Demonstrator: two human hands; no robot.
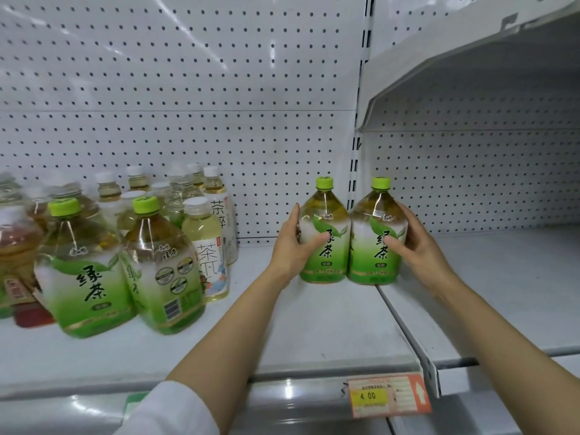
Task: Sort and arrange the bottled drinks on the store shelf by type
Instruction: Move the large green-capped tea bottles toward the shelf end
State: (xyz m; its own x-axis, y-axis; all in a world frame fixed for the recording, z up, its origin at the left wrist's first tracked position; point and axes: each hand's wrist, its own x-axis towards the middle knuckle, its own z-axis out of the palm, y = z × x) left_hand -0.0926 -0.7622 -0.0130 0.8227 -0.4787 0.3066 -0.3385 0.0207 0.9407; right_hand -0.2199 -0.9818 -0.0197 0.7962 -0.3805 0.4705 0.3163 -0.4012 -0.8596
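Note:
Two green-tea bottles with lime caps stand side by side, touching, at the right end of the white shelf [314, 324]. My left hand [292, 243] grips the left bottle [328, 265] and my right hand [417, 243] grips the right bottle [375, 265]. On the left of the shelf stand two more green-tea bottles [84, 277], [160, 271]. Behind them is a cluster of several white-capped pale tea bottles [207, 243]. A red-drink bottle [28, 309] shows at the far left edge, partly hidden.
A pegboard back panel [219, 105] rises behind the shelf. An adjoining shelf [502, 293] lies to the right under an upper shelf [470, 58]. An orange price tag [387, 395] reading 4.00 hangs on the front rail.

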